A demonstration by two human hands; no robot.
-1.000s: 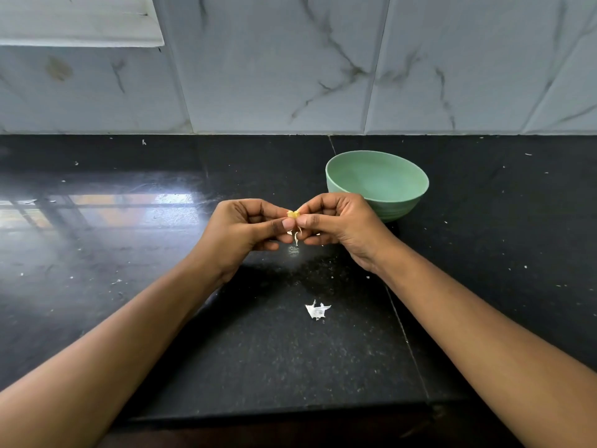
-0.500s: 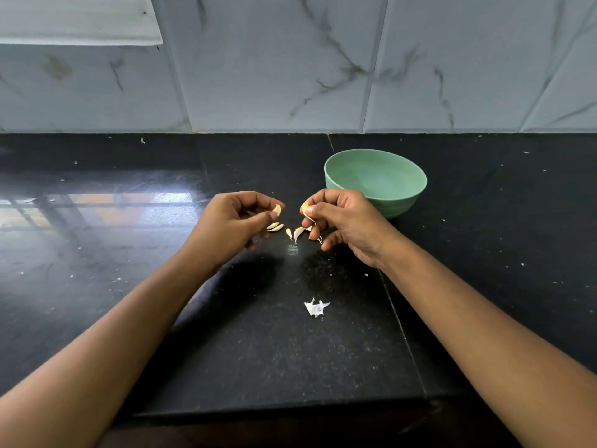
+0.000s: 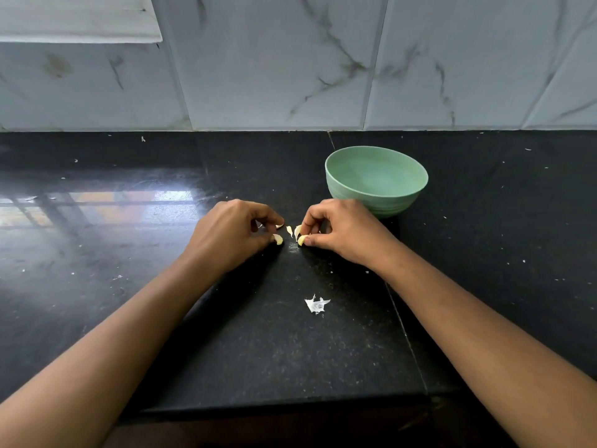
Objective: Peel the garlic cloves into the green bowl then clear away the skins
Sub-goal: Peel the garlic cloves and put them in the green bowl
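Both forearms reach forward, bare, converging toward centre. Left hand (image 3: 233,234) palm-down, knuckles up, fingers curled, thumb and forefinger tips pinched close. Right hand (image 3: 343,232) mirrors it just beside, thumb and forefinger pinched, remaining fingers tucked under. The fingertips of the two hands stay slightly apart.

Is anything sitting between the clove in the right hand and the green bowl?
Nothing visible does. The right hand pinches a garlic clove low over the black counter, and the green bowl stands just behind it, open and apparently empty. The loose skin lies nearer the counter's front edge.
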